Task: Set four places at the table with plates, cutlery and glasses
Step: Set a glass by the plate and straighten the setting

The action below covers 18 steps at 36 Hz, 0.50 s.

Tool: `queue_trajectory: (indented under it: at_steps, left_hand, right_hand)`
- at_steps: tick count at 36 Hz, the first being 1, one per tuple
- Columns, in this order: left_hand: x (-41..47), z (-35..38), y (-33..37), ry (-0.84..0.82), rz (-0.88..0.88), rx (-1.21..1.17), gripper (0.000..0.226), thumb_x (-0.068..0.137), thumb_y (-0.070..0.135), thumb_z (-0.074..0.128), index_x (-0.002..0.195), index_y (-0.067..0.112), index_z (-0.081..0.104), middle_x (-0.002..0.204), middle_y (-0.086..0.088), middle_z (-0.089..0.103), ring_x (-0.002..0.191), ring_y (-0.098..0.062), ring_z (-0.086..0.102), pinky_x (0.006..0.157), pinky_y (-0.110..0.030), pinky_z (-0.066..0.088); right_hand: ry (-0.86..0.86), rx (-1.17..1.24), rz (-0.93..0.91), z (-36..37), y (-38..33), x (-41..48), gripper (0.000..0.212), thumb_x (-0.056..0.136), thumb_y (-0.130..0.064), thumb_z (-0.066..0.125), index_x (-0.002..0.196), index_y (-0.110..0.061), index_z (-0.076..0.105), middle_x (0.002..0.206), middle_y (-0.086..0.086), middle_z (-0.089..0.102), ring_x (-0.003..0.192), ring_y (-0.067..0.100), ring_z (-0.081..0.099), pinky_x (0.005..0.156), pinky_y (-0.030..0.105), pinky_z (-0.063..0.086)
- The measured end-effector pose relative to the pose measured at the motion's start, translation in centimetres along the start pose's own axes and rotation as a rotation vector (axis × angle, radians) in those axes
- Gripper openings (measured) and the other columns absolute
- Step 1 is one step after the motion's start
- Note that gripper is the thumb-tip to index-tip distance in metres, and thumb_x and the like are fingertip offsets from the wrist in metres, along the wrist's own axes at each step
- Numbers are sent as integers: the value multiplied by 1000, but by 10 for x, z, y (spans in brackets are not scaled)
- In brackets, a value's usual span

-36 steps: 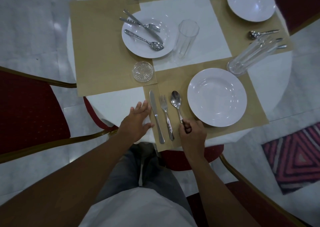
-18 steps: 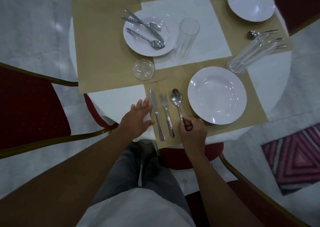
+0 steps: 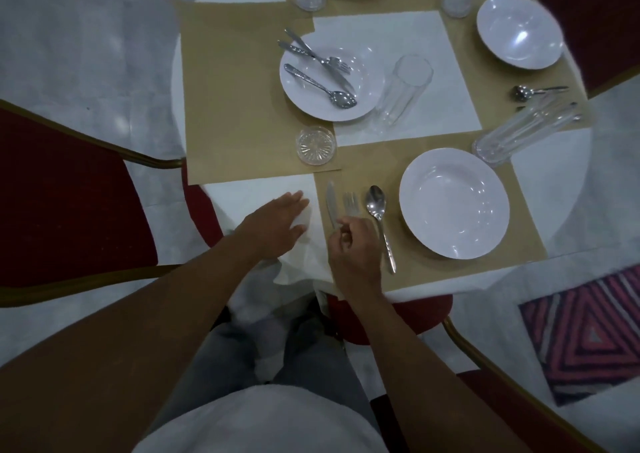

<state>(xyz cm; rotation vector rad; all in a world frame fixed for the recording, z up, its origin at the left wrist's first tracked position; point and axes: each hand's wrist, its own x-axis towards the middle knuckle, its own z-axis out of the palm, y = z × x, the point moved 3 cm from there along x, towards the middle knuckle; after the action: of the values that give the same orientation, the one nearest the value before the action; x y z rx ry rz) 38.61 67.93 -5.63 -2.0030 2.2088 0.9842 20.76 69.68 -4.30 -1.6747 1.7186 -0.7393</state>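
At the near place a knife (image 3: 331, 203), a fork (image 3: 350, 202) and a spoon (image 3: 379, 217) lie side by side left of a white plate (image 3: 453, 203) on a tan mat. My right hand (image 3: 353, 248) hovers with curled fingers over the fork's and knife's handles, hiding them; whether it grips either one does not show. The spoon lies free beside it. My left hand (image 3: 277, 226) rests flat on the white tablecloth left of the mat. A second plate (image 3: 367, 72) further back carries a knife, fork and spoon.
An upright glass (image 3: 403, 92) stands by the second plate and a small glass (image 3: 316, 145) sits nearer. More glasses (image 3: 519, 130) rest by a spoon (image 3: 536, 91) at right. Another plate (image 3: 519, 32) sits far right. Red chairs (image 3: 69, 193) ring the table.
My right hand has let go of the spoon's handle and shifted left over the fork and knife. My left hand stayed flat on the cloth. The view moved closer to the table.
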Motion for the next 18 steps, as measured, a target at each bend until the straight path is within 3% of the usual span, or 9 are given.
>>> queue_trajectory:
  at_steps: [6,11,18]
  left_hand:
    - [-4,-28,-41,0,-5,107,61,103,37,43,157,17,20,165,-1,13,151,-18,12,122,-35,10]
    - [-8,-50,-81,-29,31,184,62,103,35,42,157,15,19,165,-4,12,151,-22,12,121,-37,9]
    - [-27,-83,-137,-29,197,336,60,103,31,43,155,12,20,164,-9,11,151,-26,10,121,-43,12]
  right_hand:
    - [-101,-59,6,44,-36,14,35,92,-14,59,126,-15,62,124,1,62,113,17,59,100,34,48]
    - [-148,-133,81,88,-69,15,42,97,-12,53,139,-13,54,139,4,56,129,17,50,102,19,32]
    - [-137,-223,128,152,-120,2,49,97,-9,49,146,-7,44,149,12,47,138,26,44,115,34,32]
